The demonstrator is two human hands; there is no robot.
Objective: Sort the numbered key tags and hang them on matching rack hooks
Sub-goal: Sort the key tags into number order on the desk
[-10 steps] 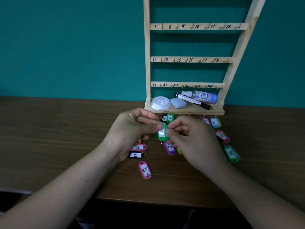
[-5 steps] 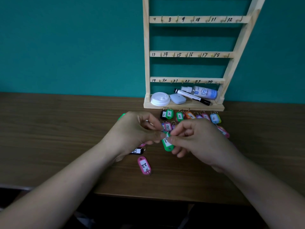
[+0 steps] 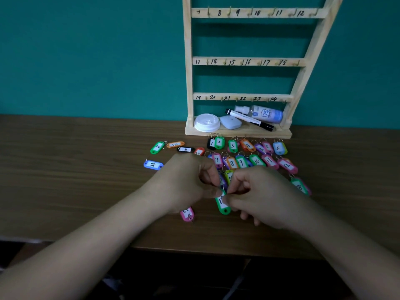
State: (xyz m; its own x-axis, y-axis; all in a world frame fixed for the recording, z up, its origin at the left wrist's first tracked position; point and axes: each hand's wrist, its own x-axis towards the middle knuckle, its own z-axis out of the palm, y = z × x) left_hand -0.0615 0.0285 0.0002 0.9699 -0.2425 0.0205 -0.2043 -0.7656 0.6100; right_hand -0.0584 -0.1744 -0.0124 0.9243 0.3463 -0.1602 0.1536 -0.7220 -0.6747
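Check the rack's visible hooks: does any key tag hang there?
No, every visible hook on the rack is bare, and the loose key tags lie on the table.

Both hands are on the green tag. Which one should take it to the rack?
Right, probably. The right hand pinches the green tag at its upper end and sits below the middle hooks of the rack. The left hand, also pinching it, sits below the rack's left post.
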